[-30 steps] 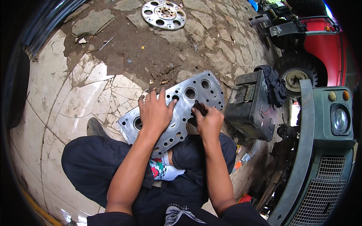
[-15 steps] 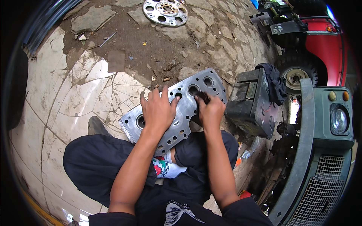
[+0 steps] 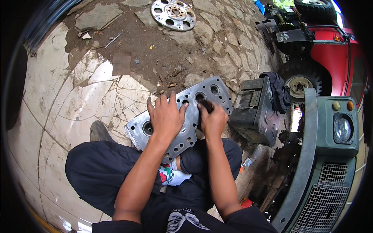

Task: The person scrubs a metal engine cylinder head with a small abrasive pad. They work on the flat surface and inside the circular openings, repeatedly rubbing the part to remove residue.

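A grey metal cylinder head (image 3: 180, 134), with several round ports and small holes, lies tilted across my lap. My left hand (image 3: 166, 114) rests flat on its middle, fingers stretched toward the far edge and thumb spread beside a small hole. My right hand (image 3: 214, 121) is closed on a dark, thin piece of material (image 3: 206, 106), its fingertips touching the metal just below a large round port. What this dark piece is made of does not show clearly. The palm of each hand is hidden.
A dark box (image 3: 254, 110) with black cloth (image 3: 276, 91) over it stands right of the cylinder head. Beyond are a green vehicle front (image 3: 337, 145) and a red vehicle (image 3: 330, 58). A round metal plate with holes (image 3: 173, 14) lies on the stony ground ahead. Cracked tiles (image 3: 58, 116) spread leftward.
My right hand has slid slightly left and nearer to me along the cylinder head with the dark piece. My left hand keeps its place on the metal. The whole view has shifted a little.
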`<state>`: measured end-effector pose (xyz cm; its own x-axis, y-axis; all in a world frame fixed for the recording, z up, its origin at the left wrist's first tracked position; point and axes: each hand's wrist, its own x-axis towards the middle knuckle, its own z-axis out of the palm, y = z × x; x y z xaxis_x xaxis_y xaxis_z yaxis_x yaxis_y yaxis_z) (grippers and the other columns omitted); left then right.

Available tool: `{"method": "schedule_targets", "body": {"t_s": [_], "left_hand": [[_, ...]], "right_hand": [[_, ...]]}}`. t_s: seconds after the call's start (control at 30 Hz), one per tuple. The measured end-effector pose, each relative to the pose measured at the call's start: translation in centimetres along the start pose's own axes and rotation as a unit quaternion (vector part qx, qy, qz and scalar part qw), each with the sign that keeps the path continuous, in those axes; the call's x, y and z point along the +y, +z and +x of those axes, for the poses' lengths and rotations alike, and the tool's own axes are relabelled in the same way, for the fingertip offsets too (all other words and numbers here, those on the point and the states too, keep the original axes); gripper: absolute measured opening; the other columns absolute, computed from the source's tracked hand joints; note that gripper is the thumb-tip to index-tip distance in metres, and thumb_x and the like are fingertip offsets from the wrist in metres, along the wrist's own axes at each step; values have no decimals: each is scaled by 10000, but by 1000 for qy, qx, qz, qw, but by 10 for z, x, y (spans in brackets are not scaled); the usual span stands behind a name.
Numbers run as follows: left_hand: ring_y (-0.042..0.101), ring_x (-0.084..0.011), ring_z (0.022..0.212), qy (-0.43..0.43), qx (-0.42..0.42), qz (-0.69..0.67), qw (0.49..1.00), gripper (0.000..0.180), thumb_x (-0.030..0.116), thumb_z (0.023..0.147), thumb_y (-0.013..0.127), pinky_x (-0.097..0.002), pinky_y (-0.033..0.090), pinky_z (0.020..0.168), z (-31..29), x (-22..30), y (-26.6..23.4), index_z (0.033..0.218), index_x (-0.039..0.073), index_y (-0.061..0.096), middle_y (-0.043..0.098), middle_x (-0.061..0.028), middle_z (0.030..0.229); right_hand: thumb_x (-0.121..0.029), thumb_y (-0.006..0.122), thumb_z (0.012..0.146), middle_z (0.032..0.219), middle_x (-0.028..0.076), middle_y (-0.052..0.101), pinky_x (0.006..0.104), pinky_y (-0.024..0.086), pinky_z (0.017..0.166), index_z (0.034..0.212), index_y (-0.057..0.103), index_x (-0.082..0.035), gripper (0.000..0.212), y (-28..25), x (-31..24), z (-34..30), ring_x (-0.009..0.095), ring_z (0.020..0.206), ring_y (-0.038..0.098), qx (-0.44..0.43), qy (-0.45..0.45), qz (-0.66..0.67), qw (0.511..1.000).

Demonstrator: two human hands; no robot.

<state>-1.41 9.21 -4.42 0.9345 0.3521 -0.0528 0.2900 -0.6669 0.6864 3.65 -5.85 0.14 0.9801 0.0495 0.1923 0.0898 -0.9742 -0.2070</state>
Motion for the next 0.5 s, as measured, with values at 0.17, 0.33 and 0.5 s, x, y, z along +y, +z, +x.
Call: {"method": "schedule_targets", "body": {"t_s": [0.17, 0.33, 0.5], "left_hand": [[629, -379, 1221, 4, -25, -4, 1000, 517, 324, 1057, 609, -628, 283, 1231, 4, -4, -7, 1476, 22, 598, 682, -218, 1248], [608, -387, 1262, -47, -26, -8, 999, 671, 317, 1053, 607, -659, 266, 1234, 8, 1, -14, 1618, 15, 411, 682, -225, 1258], [625, -406, 1257, -96, -69, 46, 992, 652, 333, 1053, 608, -711, 254, 1215, 8, -15, -19, 1593, 5, 450, 681, -252, 1278]], "right_hand": [[-375, 869, 856, 1028, 201, 780, 494, 538, 914, 1084, 815, -29, 418, 6, 1, -11, 407, 964, 750, 20, 53, -4, 998], [-399, 884, 831, 1003, 147, 766, 502, 487, 929, 1074, 829, -64, 417, 9, -4, 7, 376, 970, 735, 28, 47, -44, 998], [-489, 842, 867, 1073, 165, 789, 474, 494, 969, 1093, 821, -61, 484, -6, -3, -22, 378, 1054, 737, -37, 115, 9, 993]]}}
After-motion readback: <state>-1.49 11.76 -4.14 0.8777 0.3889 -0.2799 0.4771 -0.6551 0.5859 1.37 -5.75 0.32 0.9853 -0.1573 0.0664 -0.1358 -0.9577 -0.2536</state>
